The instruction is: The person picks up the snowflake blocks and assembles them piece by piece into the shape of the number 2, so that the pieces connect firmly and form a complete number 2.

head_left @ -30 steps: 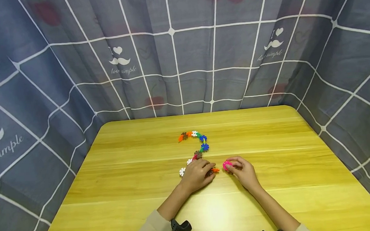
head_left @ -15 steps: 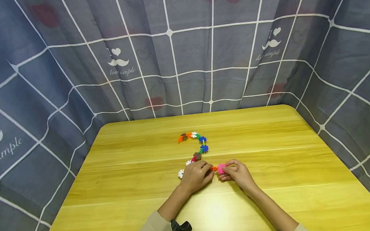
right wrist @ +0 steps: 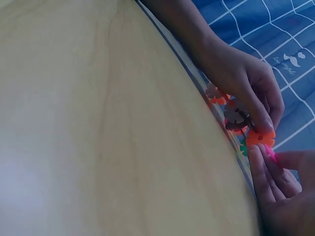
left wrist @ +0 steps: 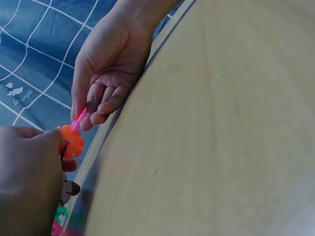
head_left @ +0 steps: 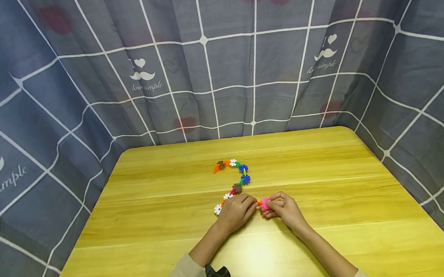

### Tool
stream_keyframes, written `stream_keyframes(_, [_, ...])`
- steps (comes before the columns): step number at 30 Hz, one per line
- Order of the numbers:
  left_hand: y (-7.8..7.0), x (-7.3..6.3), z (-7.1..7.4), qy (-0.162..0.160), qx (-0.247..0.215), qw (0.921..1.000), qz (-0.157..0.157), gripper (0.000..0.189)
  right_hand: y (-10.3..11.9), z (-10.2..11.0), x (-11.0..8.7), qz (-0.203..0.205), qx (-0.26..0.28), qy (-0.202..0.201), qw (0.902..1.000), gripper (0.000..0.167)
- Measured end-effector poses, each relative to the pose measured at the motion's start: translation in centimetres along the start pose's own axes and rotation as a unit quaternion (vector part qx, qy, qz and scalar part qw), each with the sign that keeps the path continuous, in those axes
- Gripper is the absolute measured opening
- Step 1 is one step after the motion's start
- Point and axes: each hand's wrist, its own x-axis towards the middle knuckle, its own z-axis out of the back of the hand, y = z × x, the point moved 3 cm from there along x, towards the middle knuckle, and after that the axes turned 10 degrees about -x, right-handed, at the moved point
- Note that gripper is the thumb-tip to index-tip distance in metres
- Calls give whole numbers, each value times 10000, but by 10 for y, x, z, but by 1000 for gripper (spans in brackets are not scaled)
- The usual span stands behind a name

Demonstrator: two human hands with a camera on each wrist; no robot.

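My right hand (head_left: 287,211) pinches a pink snowflake disc (head_left: 265,203) between thumb and fingers. The pink disc's edge meets an orange snowflake disc (left wrist: 74,142), which my left hand (head_left: 235,211) pinches from the other side. How deep their slots interlock I cannot tell. The orange disc is part of a chain of linked discs that curves over the table. In the head view, blue (head_left: 245,179), brown (head_left: 237,188) and white discs (head_left: 218,209) show in that chain. My left hand hides some of its links.
The chain's far end is an orange disc (head_left: 216,168) toward the back of the wood-grain table (head_left: 152,195). A grey-blue checked curtain (head_left: 232,69) surrounds the table at the back and sides. Black wrist devices (head_left: 218,275) sit on both forearms.
My right hand has moved left and slightly nearer, bringing the pink disc from apart to against the orange disc. During the last half second both hands have barely shifted.
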Motion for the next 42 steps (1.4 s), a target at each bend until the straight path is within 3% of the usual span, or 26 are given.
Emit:
stream_keyframes(11, [-1, -3, 5, -533, -14, 9986, -62, 7, 3, -11, -2, 349, 367, -28, 9987, 24])
stream_keyframes(19, [-4, -1, 6, -482, 99, 9985, -223, 8, 9, -8, -2, 400, 156, 258, 9987, 21])
stream_keyframes(27, [-7, -3, 11, -181, 486, 9987, 2, 15, 13, -9, 0, 487, -736, 401, 9953, 17])
stream_keyframes(31, [-1, -11, 28, -647, 409, 9970, 137, 25, 12, -6, 1, 712, -1750, 249, 9817, 13])
stream_keyframes(34, [11, -26, 47, -1040, 150, 9931, 519, 34, 10, 1, 5, 855, -2119, 206, 9733, 18])
stream_keyframes(37, [27, -47, 65, -1109, -270, 9858, 1228, 49, 7, 10, 15, 867, -1791, 332, 9794, 24])
stream_keyframes(40, [41, -69, 74, -680, -800, 9740, 2009, 67, 4, 16, 30, 871, -1338, 535, 9857, 27])
stream_keyframes(42, [46, -78, 75, -300, -1178, 9647, 2336, 75, 3, 17, 42, 978, -1215, 631, 9857, 28])
